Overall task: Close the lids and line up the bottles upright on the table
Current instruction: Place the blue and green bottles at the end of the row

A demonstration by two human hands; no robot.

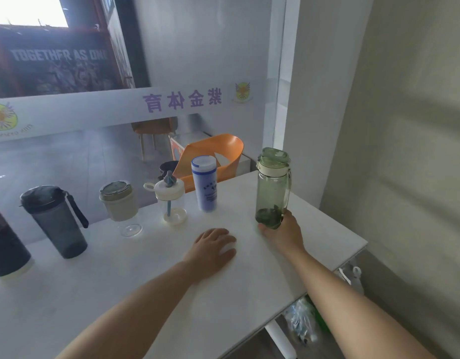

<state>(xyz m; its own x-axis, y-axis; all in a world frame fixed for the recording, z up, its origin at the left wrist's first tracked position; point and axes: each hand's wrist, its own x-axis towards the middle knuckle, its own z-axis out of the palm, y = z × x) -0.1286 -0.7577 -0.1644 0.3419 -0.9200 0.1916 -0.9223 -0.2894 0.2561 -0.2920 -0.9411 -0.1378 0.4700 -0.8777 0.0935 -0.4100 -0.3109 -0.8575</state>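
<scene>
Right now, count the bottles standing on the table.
6, in a row: black bottle cut off at left, smoky grey bottle, cream-lidded cup, clear straw bottle, blue cylinder, green bottle far right.

6 bottles [273, 187], 2 hands [213, 251], 1 table [146, 281]

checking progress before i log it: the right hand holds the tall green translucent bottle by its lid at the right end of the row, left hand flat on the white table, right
Not quite. The head view shows the right hand holding the tall green translucent bottle at its base, not its lid. The rest stands: it is at the right end of the row, and the left hand lies flat on the white table.
</scene>
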